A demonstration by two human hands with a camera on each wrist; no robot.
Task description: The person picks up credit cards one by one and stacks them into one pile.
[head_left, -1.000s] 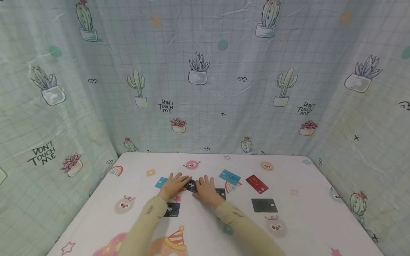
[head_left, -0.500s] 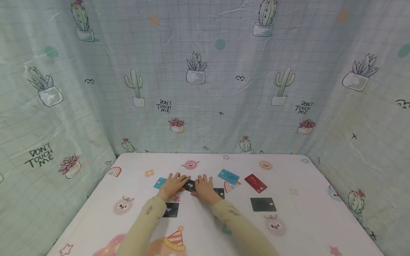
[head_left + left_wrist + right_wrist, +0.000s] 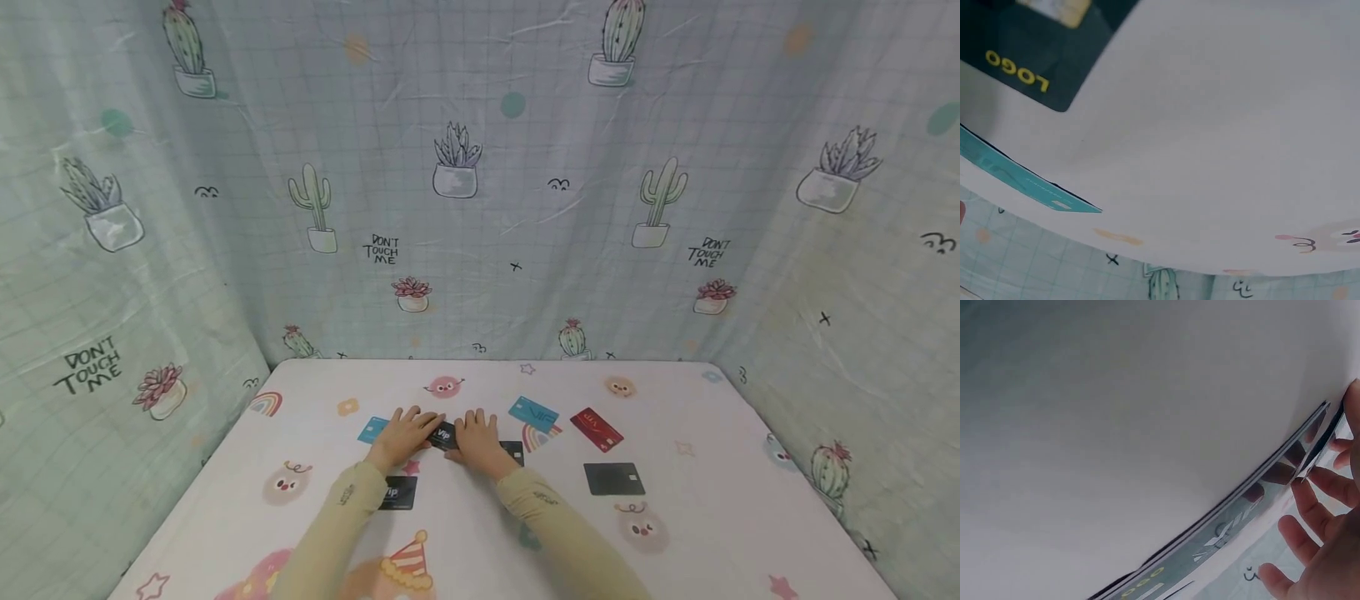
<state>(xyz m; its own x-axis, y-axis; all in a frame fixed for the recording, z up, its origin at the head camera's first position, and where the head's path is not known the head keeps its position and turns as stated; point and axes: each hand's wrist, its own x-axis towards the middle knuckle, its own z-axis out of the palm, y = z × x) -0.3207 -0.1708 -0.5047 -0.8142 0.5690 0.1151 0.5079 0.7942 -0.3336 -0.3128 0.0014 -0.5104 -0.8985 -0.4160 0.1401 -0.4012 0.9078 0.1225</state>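
Between my two hands, in the head view, lies a black VIP card (image 3: 444,434). My left hand (image 3: 403,437) pinches its left end with thumb and fingers. At its right end my right hand (image 3: 477,442) grips it, fingers bent; the right wrist view shows fingertips (image 3: 1302,481) against a thin dark card edge. Another black card (image 3: 514,451) lies partly hidden under the right hand, and its glossy face (image 3: 1235,525) reflects fingers. A black VIP card (image 3: 401,493) lies beside the left wrist; its LOGO corner (image 3: 1054,87) shows in the left wrist view.
A light blue card (image 3: 372,430) lies left of the left hand. Farther right are a blue VIP card (image 3: 534,413), a red card (image 3: 597,428) and a plain black card (image 3: 614,479). Patterned curtains (image 3: 480,225) enclose the printed white tabletop (image 3: 720,533) at the back and sides.
The head view has shifted slightly, so everything sits a little farther left in it. Both hands stay at the same black VIP card with hardly any visible movement.
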